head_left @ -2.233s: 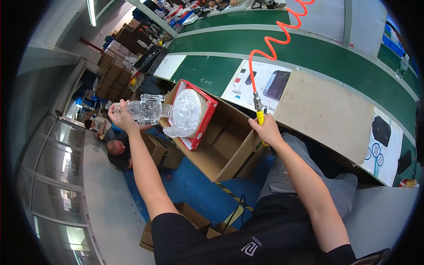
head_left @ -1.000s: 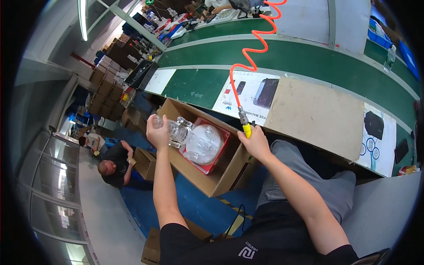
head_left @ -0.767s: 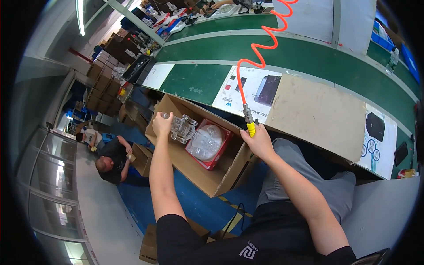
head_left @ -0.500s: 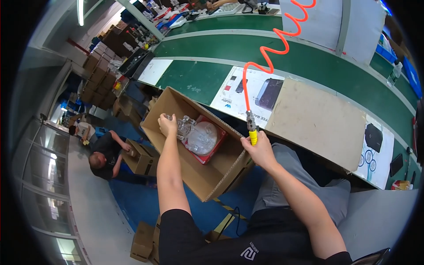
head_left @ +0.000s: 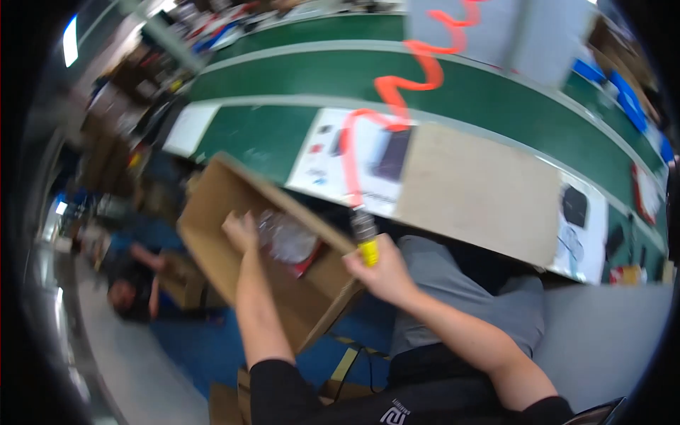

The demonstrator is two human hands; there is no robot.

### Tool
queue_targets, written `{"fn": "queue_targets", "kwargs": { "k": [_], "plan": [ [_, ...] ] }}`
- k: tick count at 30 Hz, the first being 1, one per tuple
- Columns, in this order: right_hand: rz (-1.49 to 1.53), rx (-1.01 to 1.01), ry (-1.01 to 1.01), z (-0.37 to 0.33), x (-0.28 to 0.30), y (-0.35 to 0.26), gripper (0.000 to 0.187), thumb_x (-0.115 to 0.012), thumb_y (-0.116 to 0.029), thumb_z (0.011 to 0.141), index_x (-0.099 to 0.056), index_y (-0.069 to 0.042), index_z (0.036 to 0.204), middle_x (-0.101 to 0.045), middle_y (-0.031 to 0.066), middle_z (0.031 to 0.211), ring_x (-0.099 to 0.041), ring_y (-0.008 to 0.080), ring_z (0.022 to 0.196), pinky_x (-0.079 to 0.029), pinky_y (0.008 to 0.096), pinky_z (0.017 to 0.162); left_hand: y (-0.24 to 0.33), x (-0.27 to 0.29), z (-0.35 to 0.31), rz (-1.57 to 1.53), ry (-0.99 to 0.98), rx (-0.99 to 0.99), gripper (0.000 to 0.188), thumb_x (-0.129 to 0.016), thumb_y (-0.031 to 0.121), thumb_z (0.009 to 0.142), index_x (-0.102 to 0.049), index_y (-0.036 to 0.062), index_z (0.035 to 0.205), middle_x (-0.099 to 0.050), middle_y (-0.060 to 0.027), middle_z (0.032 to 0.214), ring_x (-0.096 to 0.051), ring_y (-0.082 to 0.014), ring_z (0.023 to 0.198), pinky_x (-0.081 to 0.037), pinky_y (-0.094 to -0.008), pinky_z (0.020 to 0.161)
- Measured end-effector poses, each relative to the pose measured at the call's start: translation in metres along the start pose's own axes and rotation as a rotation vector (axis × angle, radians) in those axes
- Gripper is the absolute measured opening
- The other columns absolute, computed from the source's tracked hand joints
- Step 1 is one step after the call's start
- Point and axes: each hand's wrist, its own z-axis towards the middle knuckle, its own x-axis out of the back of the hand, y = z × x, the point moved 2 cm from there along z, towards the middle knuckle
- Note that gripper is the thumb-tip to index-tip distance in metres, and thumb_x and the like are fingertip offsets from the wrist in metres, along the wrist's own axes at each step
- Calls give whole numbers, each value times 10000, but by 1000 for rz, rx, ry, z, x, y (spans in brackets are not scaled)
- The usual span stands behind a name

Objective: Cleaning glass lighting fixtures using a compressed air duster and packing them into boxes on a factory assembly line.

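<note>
A deep open cardboard box (head_left: 287,312) stands tilted before me, at the front edge of the bench. Inside it, clear crumpled-looking plastic (head_left: 292,239) lies over a red flat box (head_left: 303,268). My left hand (head_left: 243,230) reaches into the carton, just left of the clear plastic; motion blur smears its fingers, so any hold is unclear. My right hand (head_left: 386,273) is closed around a yellow-bodied air blow gun (head_left: 368,251), beside the carton's right rim. A metal coupling joins the gun to an orange coiled hose (head_left: 350,166) hanging from above.
A green bench (head_left: 251,134) runs across behind the carton, with printed sheets (head_left: 304,166) and a beige board (head_left: 478,195) along it. At the left a co-worker (head_left: 124,294) is beside another cardboard box (head_left: 185,280). More cartons (head_left: 227,405) stand on the floor below.
The whole view has shifted and blurred, and carton, hands and hose appear further left and lower. My right hand keeps the air blow gun; my left hand stays inside the carton.
</note>
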Motion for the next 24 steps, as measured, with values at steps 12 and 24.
{"fn": "queue_targets", "kwargs": {
  "k": [12,24],
  "plan": [
    [12,-11,-78,2,-2,-3,525,-620,-495,851,-539,-58,1130,-505,230,1104,-607,424,897,-490,504,787,-63,-43,66,472,-939,38,1105,-520,733,823,21,95,1545,-35,-267,1576,-64,-453,1446,-160,-524,1176],
    [247,206,157,10,67,41,404,-619,-390,920,-538,0,986,-546,189,889,-562,298,781,-459,400,687,203,215,-39,-228,-1186,-179,456,-371,345,1051,-567,1,1277,-627,-160,1229,-597,-286,1142,-474,-391,938]
  ]
}}
